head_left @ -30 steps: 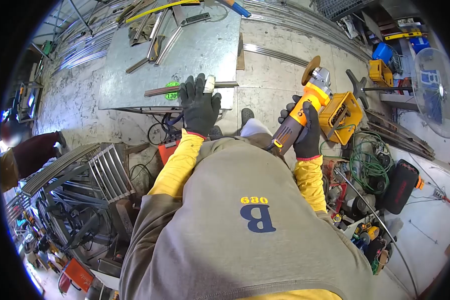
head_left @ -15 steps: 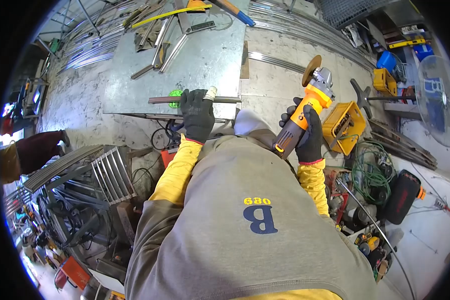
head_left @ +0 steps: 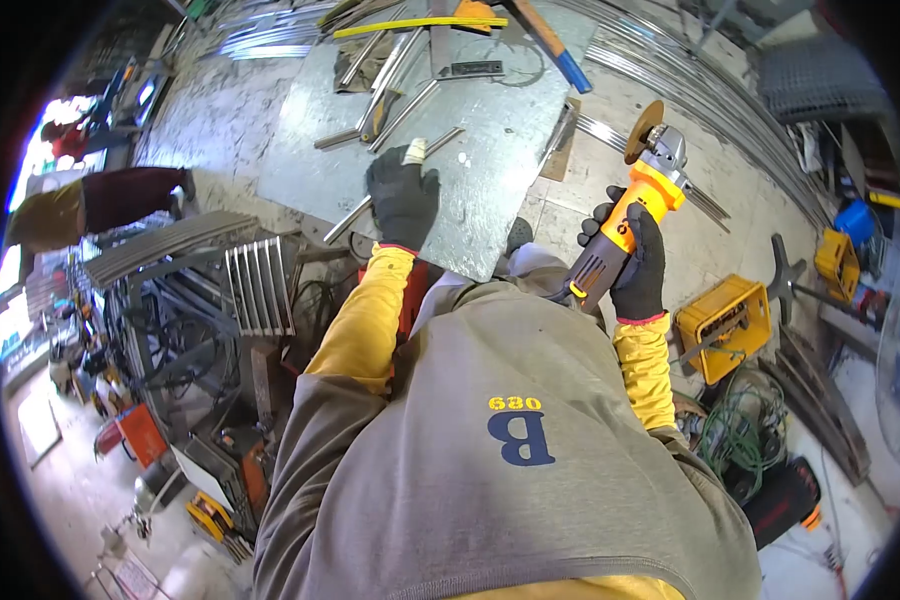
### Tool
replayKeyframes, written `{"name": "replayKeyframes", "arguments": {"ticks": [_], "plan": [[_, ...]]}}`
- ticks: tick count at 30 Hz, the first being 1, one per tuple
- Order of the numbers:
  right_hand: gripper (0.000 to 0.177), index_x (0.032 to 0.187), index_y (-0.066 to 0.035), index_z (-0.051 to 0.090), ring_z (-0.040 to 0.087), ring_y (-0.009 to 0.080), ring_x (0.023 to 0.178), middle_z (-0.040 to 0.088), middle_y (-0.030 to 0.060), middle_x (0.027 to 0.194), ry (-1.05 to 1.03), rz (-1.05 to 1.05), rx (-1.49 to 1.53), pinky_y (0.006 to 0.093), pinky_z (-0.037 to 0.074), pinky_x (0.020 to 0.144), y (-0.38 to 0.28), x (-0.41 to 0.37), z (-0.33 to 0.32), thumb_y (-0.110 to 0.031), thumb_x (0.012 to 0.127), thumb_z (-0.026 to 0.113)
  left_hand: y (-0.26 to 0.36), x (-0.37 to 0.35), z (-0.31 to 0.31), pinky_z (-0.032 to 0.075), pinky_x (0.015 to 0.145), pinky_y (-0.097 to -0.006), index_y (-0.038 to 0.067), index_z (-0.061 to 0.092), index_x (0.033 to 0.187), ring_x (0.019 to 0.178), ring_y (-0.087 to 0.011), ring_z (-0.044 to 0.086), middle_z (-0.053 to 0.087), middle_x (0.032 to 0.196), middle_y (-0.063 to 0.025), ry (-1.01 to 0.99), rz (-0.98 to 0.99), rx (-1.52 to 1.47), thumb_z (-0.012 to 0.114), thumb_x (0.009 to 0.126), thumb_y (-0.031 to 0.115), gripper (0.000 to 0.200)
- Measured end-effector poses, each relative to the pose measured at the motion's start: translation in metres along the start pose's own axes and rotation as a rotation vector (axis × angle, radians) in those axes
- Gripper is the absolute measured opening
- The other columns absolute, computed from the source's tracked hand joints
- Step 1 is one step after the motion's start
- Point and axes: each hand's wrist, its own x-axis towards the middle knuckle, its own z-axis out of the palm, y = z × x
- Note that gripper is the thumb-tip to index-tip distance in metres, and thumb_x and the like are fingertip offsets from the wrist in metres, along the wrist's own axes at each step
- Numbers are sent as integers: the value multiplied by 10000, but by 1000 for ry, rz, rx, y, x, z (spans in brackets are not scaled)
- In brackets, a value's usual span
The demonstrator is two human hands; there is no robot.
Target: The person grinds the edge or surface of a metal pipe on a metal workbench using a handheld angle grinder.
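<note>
My right hand (head_left: pixel 642 262), in a black glove, is wrapped around an orange and grey angle grinder (head_left: pixel 625 225). The brown disc (head_left: pixel 644 131) at its head points away from me, in the air right of the table. My gloved left hand (head_left: pixel 402 203), white tape round one finger, lies over a thin metal tube (head_left: pixel 348 221) at the near side of the metal-topped table (head_left: pixel 480 215). Both ends of the tube show past the hand; its middle is hidden under the fingers. Farther up lie more cut tubes (head_left: pixel 403 115) and a dark try square (head_left: pixel 470 69).
A hammer (head_left: pixel 560 55) and a yellow strip (head_left: pixel 410 26) lie at the table's far end. Long tubes cover the floor beyond. At right are a yellow crate (head_left: pixel 725 325) and green cable (head_left: pixel 735 430). Metal frames (head_left: pixel 260 285) stand left, near another person's legs (head_left: pixel 135 200).
My view has turned, so the table and tube now appear slanted. The green round patch beside my left hand no longer shows. The grinder stays in my right hand.
</note>
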Motion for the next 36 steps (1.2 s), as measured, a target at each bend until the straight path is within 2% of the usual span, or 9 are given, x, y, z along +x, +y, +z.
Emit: {"name": "replayKeyframes", "arguments": {"ticks": [14,18,19,23,27,29,33,35,36], "plan": [[539,1477,-3,569,766,272,1015,724,120,1127,-266,247,-117,457,661,917,-7,98,47,-343,1084,711,54,-21,-28,399,1271,-573,67,615,1568,1488,-461,537,591,1596,-241,211,-248,-225,744,1015,289,610],[523,1416,-37,615,769,277,1056,738,113,1181,-400,451,-56,466,650,984,10,106,92,-327,1022,799,105,-39,-98,497,1181,-408,-26,573,1588,1372,-296,663,682,1497,-234,-271,-551,-989,619,1127,191,512],[524,1399,-42,623,764,257,1047,738,104,1171,-448,459,-86,453,653,965,25,110,98,-340,1012,812,117,-16,-136,516,1160,-429,-53,561,1578,1330,-299,674,707,1454,-203,-664,-769,-1030,558,1182,224,483],[455,1315,-54,659,730,169,985,729,60,1127,-649,508,-253,353,628,879,62,112,142,-334,997,827,86,-96,-82,554,940,-444,-57,613,1465,1093,-296,686,721,1263,-180,-84,-287,-967,521,1215,253,409],[425,1327,-45,656,704,133,964,721,47,1103,-766,496,-334,323,598,852,99,88,171,-229,980,820,63,-129,-115,540,876,-464,-59,640,1288,1031,-318,664,701,1137,-161,-333,-615,-1056,533,1204,229,318],[455,1346,-73,673,699,136,978,727,31,1129,-816,498,-424,328,578,888,107,72,177,-204,949,854,57,-152,-120,539,855,-423,-37,619,1153,1019,-260,646,655,1060,-105,-314,-272,-681,556,1173,167,214],[387,1351,-44,671,720,144,1029,735,42,1146,-910,510,-453,337,595,931,114,54,176,-180,1008,789,67,-187,-130,518,793,-360,-5,633,1126,941,-178,624,623,1022,-37,-311,-252,-568,598,1124,172,180],[397,1369,-44,665,721,146,1056,741,45,1163,-904,642,-366,342,595,946,125,57,170,-185,1017,781,93,-167,-152,508,765,-330,32,643,1111,875,-122,614,619,983,-8,-104,-1075,-1605,627,1096,254,223],[407,1387,-43,659,722,149,1084,746,48,1181,-882,761,-287,346,595,962,131,59,167,-189,1025,773,95,-161,-159,508,765,-330,32,643,1111,875,-122,614,619,983,-8,-87,-1087,-1593,627,1096,254,223]]}}
